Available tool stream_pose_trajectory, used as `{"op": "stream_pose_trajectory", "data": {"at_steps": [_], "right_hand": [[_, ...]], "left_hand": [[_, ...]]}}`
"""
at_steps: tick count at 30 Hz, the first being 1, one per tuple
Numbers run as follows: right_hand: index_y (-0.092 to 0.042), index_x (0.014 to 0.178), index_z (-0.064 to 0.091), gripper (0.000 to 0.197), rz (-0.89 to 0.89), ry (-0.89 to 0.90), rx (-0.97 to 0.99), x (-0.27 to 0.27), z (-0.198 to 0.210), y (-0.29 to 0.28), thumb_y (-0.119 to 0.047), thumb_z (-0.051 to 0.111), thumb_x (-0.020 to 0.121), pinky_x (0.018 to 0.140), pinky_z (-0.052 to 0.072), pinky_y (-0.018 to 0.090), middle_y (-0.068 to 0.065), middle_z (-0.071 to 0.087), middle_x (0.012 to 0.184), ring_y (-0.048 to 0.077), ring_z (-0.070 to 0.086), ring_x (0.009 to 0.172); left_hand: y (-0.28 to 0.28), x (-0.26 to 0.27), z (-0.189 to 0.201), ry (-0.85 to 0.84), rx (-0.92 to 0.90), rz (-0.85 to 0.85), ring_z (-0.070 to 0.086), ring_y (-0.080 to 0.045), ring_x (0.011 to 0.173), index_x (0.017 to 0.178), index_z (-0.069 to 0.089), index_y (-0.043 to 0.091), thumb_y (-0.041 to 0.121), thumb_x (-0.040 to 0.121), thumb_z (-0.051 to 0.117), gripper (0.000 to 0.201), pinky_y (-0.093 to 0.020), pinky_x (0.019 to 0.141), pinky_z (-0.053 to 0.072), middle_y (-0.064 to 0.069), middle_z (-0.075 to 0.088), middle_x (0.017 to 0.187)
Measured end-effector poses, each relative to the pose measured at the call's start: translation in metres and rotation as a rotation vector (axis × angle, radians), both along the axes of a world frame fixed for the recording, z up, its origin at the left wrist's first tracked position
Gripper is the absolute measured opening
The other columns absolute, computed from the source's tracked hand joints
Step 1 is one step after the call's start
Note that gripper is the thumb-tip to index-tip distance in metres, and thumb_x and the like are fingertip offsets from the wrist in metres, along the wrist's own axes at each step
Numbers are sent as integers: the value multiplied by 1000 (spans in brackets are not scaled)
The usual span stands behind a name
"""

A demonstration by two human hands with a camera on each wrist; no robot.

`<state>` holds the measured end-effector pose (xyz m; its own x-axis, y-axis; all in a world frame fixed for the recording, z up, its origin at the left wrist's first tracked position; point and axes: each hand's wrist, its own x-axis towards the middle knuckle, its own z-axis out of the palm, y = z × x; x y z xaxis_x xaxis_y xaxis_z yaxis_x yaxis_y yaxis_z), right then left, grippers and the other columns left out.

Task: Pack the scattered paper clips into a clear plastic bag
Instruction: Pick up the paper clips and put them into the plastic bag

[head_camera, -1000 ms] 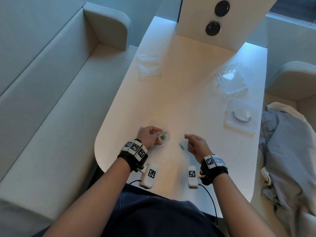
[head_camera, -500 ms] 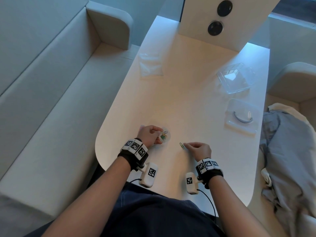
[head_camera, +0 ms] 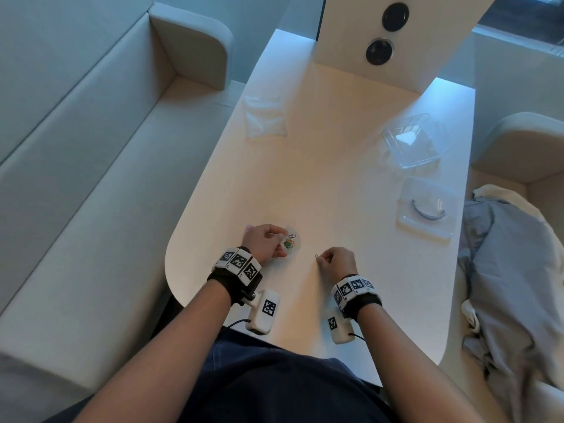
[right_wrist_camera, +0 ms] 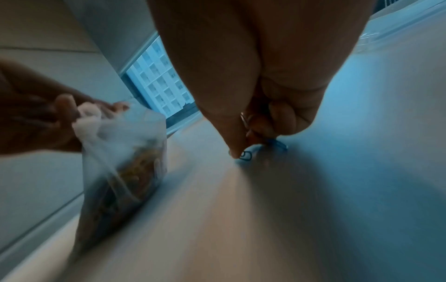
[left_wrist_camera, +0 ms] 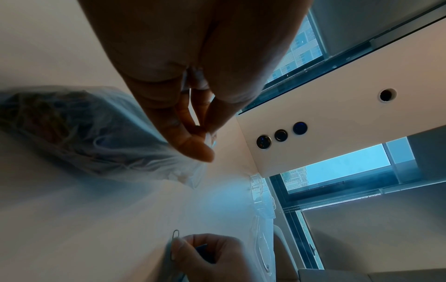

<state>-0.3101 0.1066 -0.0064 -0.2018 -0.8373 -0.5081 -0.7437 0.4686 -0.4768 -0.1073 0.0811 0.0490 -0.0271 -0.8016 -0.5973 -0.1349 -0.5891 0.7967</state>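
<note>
Left hand (head_camera: pixel 265 241) seen pinching the gathered mouth of the clear plastic bag (head_camera: pixel 291 243), bag resting on the tabletop (head_camera: pixel 320 166) with coloured paper clips already inside. Right hand (head_camera: pixel 337 261) just beside it, fingers curled, nipping a paper clip (head_camera: pixel 317 256) between thumb and forefinger; a blue clip (right_wrist_camera: pixel 277 144) apparently tucked under the same fingers in the right wrist view. Judged light, stiff, thin and slick wire: best taken by the edges in a fingertip pinch, easily dropped. Bag judged limp and slippery film, likely to collapse shut unless held by the rim. Clear container (head_camera: pixel 413 141) and lid (head_camera: pixel 425 209) well apart, far right.
</note>
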Motion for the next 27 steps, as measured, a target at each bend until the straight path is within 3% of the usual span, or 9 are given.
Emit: {"op": "stream_pose_trajectory", "data": {"at_steps": [5,7,10,13,16,18,20,25,27], "right_hand": [[-12,77,72,19,-59,-404,-83,7,45,-13,-26,68,89,59,41,25,-5,58,62,10,47,57],[-15,78,72,16,59,-356,-139,17,63,-25,-27,70,87,58,41,19,-5,61,65,7,49,56],[-15,86,76,11,257,-153,-136,35,78,-38,-23,68,87,62,42,14,-2,71,78,8,60,69],[-9,91,76,16,295,-137,-81,42,78,-45,-13,62,85,72,50,24,9,74,88,20,66,84],[-9,105,74,25,190,-257,11,41,74,-50,-9,63,82,90,53,34,9,74,98,19,67,92],[-10,107,73,29,131,-314,25,41,74,-51,-6,65,79,88,57,36,7,75,90,17,70,86],[-11,107,73,29,126,-282,-9,42,74,-51,-7,67,79,82,58,29,4,75,86,13,71,81],[-11,106,73,22,156,-195,-160,48,81,-52,-15,67,84,73,53,18,7,74,93,16,70,81],[-11,102,73,19,101,-265,-226,46,89,-52,-10,64,85,76,58,26,6,74,89,16,71,76]], "left_hand": [[1,-3,1,3,0,2,60,-11,44,94,68,4,3,95,56,12,-16,51,55,-17,60,78],[1,-7,3,40,-2,-7,60,-10,46,96,67,3,2,96,55,12,-18,54,57,-13,60,72],[0,-12,7,80,-5,-31,61,-7,49,96,66,7,4,97,54,12,-28,70,59,-9,61,69],[-3,-13,10,100,-12,-20,62,-7,51,104,64,3,4,97,54,13,-30,74,59,-8,62,70],[-5,-12,11,111,-27,-6,61,-6,51,105,64,2,4,97,54,13,-24,66,60,-8,61,70],[-5,-12,13,136,-33,4,62,-6,52,105,63,1,3,96,54,12,-22,63,60,-10,62,73],[-5,-13,14,159,-32,12,63,-7,53,106,63,-1,2,96,54,13,-21,62,60,-11,63,76],[-8,-13,18,203,-35,47,64,-7,49,106,62,-3,1,96,53,13,-19,60,59,-9,66,78],[-12,-12,20,225,-33,68,65,-8,51,102,63,2,1,97,53,11,-18,60,58,-9,65,76]]}}
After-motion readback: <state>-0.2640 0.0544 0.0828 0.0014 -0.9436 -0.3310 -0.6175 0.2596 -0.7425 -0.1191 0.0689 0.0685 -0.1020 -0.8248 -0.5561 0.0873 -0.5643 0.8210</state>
